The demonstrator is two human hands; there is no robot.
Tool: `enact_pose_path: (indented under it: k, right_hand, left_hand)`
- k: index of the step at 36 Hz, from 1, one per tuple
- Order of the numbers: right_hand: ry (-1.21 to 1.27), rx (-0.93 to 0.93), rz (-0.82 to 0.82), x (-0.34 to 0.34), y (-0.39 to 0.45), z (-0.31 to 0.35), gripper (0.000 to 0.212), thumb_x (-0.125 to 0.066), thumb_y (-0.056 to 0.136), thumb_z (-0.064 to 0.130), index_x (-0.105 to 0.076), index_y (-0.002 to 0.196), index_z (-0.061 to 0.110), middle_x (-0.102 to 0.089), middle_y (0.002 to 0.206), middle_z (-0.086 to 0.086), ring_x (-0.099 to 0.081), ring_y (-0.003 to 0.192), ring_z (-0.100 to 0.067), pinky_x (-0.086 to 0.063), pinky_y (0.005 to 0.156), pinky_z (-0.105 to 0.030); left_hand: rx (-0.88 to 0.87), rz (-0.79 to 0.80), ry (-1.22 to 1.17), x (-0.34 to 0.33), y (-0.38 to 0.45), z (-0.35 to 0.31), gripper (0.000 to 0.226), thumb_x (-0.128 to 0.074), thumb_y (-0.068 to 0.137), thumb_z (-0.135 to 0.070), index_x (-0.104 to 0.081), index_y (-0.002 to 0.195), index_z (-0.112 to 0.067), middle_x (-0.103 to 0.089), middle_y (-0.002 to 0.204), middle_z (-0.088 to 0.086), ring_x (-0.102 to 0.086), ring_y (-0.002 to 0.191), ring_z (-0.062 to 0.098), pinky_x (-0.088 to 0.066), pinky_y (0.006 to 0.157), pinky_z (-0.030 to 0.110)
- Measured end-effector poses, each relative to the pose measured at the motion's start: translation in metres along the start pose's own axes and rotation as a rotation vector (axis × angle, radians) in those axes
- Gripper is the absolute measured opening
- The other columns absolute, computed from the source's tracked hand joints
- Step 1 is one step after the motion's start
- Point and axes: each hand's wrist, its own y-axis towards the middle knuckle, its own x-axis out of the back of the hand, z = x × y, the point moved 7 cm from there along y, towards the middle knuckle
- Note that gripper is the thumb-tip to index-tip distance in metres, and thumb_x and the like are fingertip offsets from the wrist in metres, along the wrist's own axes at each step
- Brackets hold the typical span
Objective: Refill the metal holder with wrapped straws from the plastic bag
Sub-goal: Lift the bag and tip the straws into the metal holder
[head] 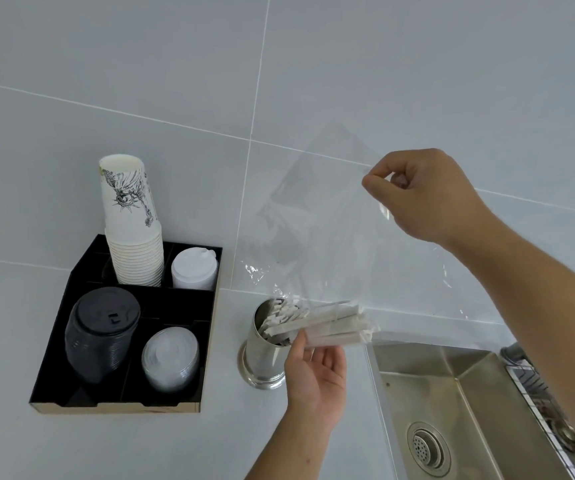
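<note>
Holding the bag [313, 220] up at 2 o'clock, its top end pinched between thumb and fingers of my right hand [424, 199]. My left hand [313, 372] has its fingers curled round the straws [334, 323] through the plastic, and their ends sit at the mouth of the holder [265, 351] at 6 o'clock, just beside the sink [469, 386].

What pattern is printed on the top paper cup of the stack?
The paper cup is white with a black line drawing; head view.

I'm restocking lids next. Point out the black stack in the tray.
The black lids, front-left in the tray; the clear lids sit front-right, the white lids back-right.
</note>
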Motion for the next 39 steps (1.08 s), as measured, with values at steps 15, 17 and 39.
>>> enact_pose_path:
  k: [15, 17, 39]
  right_hand:
    - [0.018, 0.017, -0.003, -0.019, 0.011, -0.004, 0.022, -0.061, 0.086, 0.024, -0.063, 0.065, 0.026, -0.043, 0.036, 0.011, -0.04, 0.036, -0.007, -0.031, 0.037, -0.008]
    - [0.018, 0.015, -0.004, -0.021, 0.011, -0.006, 0.022, -0.061, 0.087, 0.025, -0.063, 0.065, 0.028, -0.042, 0.035, 0.011, -0.04, 0.037, -0.007, -0.031, 0.037, -0.007]
    - [-0.016, 0.107, 0.028, 0.011, 0.017, 0.021, 0.016, -0.061, 0.086, 0.027, -0.067, 0.071, 0.024, -0.042, 0.037, 0.011, -0.04, 0.036, -0.008, -0.032, 0.038, -0.009]
  left_hand:
    - [-0.076, -0.028, -0.09, 0.001, 0.006, -0.012, 0.025, -0.053, 0.098, -0.02, -0.069, 0.106, -0.003, -0.078, 0.096, 0.01, -0.076, 0.081, 0.018, -0.061, 0.058, 0.027]
    - [-0.088, -0.03, -0.101, 0.0, 0.007, -0.013, 0.026, -0.052, 0.099, -0.02, -0.068, 0.107, -0.003, -0.078, 0.095, 0.01, -0.076, 0.081, 0.018, -0.061, 0.057, 0.028]
    - [0.044, 0.059, 0.028, 0.001, 0.002, 0.003, 0.038, -0.068, 0.082, -0.032, -0.064, 0.106, -0.002, -0.073, 0.089, 0.013, -0.07, 0.074, 0.023, -0.056, 0.057, 0.032]
